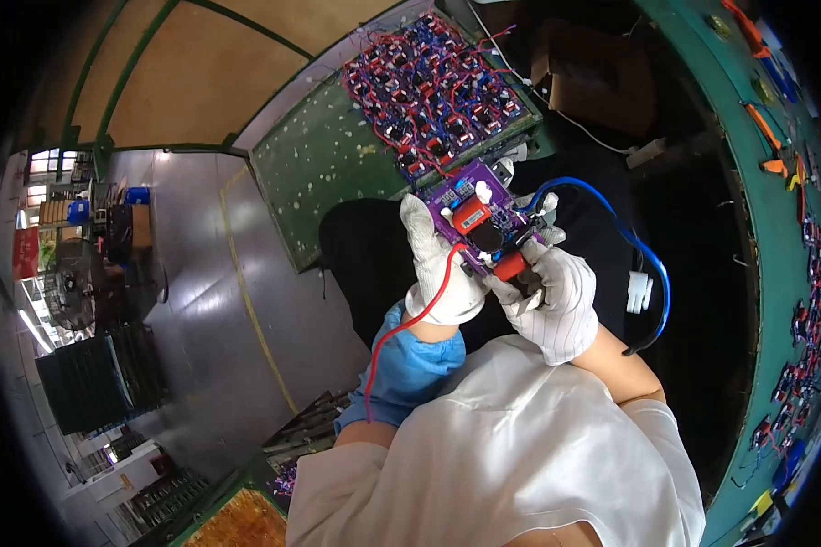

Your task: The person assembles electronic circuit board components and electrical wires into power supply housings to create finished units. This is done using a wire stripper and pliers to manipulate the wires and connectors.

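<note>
A purple circuit board (444, 198) is held up in front of me, tilted, carrying red blocks, a round black part and white blobs. My left hand (440, 264), in a white glove with a blue sleeve at the wrist, grips it from the left and below. At its lower right edge, the gloved fingers of my right hand (558, 301) are closed by a red block; a small part may be hidden among them. A red wire (417, 319) trails from the board across my left forearm. On the right, a blue wire (643, 244) loops down to a dark end.
Beyond my hands, a green tray (315, 169) holds a dense pile of similar boards (433, 91) with wires. Along the right, a green bench (739, 438) bears orange-handled tools (764, 128) and more boards (798, 337). A white connector (639, 292) hangs near the blue wire.
</note>
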The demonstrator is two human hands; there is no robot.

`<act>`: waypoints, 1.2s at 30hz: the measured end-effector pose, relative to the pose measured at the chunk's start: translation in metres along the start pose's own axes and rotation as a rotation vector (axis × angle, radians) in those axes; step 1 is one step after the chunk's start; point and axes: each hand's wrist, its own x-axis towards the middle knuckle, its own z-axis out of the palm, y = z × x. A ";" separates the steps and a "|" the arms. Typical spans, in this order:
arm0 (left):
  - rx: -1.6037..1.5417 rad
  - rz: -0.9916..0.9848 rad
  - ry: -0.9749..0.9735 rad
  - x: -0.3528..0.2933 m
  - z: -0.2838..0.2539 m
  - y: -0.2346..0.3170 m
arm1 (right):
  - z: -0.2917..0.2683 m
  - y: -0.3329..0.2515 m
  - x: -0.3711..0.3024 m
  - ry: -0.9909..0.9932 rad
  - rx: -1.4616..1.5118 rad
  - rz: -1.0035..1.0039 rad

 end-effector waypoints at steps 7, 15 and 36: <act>0.007 -0.156 0.040 0.006 -0.002 0.004 | -0.006 -0.005 -0.018 -0.042 0.421 0.403; -0.101 -0.206 0.098 0.013 -0.007 0.002 | -0.004 -0.003 -0.013 0.302 0.754 0.635; 0.444 -0.073 0.115 0.000 -0.005 -0.004 | 0.020 0.022 -0.005 -0.022 0.389 0.631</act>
